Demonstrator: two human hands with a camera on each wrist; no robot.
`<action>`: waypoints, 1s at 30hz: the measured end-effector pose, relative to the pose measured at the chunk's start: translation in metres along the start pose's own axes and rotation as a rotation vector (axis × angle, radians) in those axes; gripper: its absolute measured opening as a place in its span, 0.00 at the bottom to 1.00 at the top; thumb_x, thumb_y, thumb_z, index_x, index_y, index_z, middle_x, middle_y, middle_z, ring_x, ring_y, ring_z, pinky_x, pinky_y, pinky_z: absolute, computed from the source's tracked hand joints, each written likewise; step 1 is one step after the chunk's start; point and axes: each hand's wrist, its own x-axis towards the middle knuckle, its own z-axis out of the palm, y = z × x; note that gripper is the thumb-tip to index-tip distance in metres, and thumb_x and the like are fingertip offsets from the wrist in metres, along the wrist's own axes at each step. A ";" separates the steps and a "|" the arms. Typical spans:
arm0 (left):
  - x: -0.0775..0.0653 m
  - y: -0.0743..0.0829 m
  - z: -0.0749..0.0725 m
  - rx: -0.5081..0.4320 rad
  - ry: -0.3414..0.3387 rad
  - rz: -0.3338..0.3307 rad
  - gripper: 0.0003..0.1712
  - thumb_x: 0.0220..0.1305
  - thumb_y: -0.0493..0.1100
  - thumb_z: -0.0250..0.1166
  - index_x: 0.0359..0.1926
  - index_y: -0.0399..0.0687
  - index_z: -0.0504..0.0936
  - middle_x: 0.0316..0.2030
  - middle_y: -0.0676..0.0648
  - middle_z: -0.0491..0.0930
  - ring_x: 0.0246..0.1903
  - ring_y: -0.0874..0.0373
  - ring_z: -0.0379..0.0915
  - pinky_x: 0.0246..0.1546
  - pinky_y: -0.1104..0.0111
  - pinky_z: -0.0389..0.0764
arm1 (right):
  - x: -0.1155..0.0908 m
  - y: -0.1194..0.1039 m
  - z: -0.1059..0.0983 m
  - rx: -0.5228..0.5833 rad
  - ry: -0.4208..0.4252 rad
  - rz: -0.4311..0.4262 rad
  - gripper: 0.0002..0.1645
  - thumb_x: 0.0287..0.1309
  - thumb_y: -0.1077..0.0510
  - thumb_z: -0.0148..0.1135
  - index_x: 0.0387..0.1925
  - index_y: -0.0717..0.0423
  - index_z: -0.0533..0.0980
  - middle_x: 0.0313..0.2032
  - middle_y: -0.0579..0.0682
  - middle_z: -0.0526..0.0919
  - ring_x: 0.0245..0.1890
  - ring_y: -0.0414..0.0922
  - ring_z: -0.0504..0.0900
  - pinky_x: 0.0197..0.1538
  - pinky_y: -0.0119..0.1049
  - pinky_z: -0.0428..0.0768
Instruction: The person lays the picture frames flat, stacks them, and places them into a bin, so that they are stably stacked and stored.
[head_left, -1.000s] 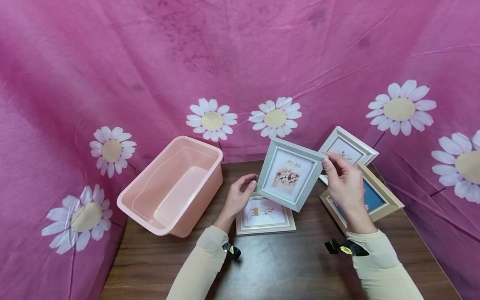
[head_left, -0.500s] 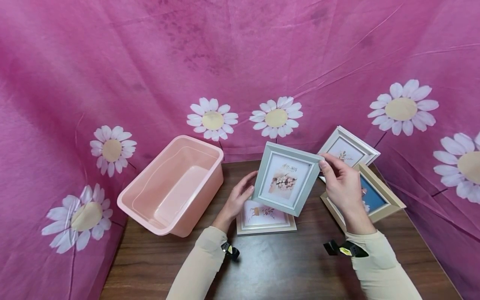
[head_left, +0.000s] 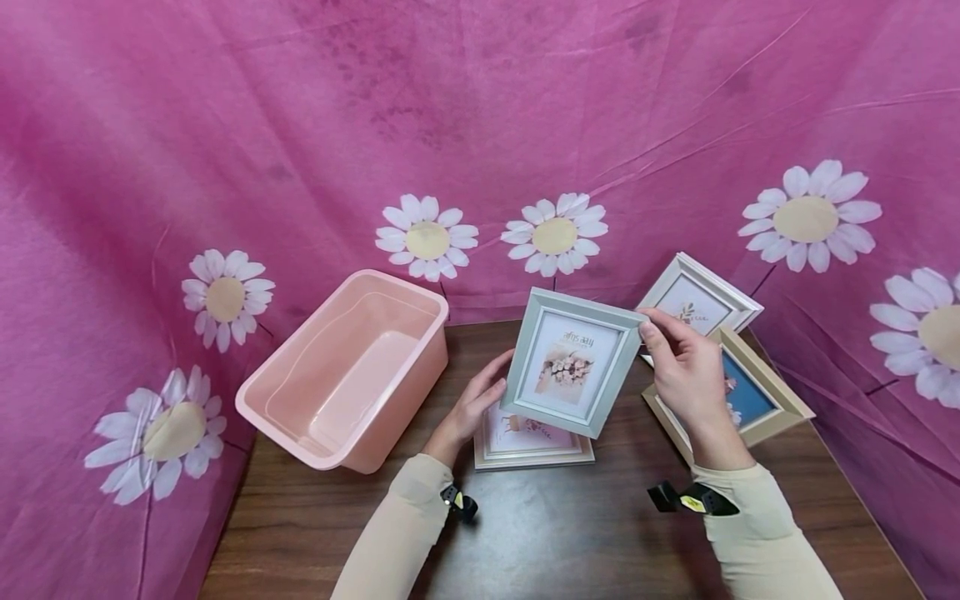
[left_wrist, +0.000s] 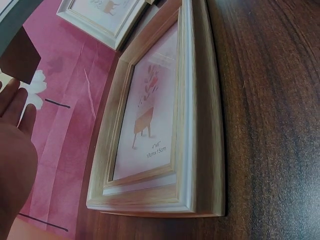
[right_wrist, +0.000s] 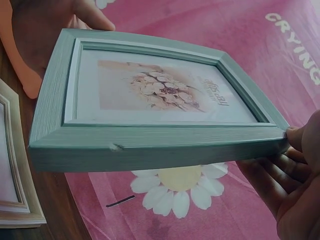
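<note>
My right hand (head_left: 693, 375) pinches the upper right corner of a grey-green picture frame (head_left: 521, 375), thumb in front and fingers behind. It is held tilted above the table, its blossom print facing me. My left hand (head_left: 468, 404) is at its left edge, fingers fairly straight; in the left wrist view the fingertips (left_wrist: 15, 92) reach up beside its brown back. Beneath it, a light wood-toned picture frame (left_wrist: 204, 125) lies on the table, partly covered in the head view. In the right wrist view the grey-green frame's edge shows a small pale nick.
A pink plastic tub (head_left: 431, 358) stands on the left of the wooden table (head_left: 540, 533). Behind my right hand, a white picture frame (head_left: 686, 304) and a beige frame with a blue picture (head_left: 750, 392) overlap. A pink daisy-print cloth (head_left: 480, 100) hangs behind.
The grey-green frame has moved slightly down and left and turned a little more upright, covering more of the frame below. My left hand's fingers have shifted a little along its left edge.
</note>
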 end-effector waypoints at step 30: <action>-0.012 -0.001 -0.010 0.099 0.078 0.095 0.24 0.67 0.26 0.68 0.64 0.26 0.81 0.57 0.27 0.83 0.57 0.65 0.81 0.67 0.60 0.82 | 0.002 0.005 -0.001 0.075 0.034 0.073 0.15 0.74 0.70 0.62 0.55 0.75 0.84 0.35 0.19 0.85 0.35 0.20 0.84 0.42 0.14 0.82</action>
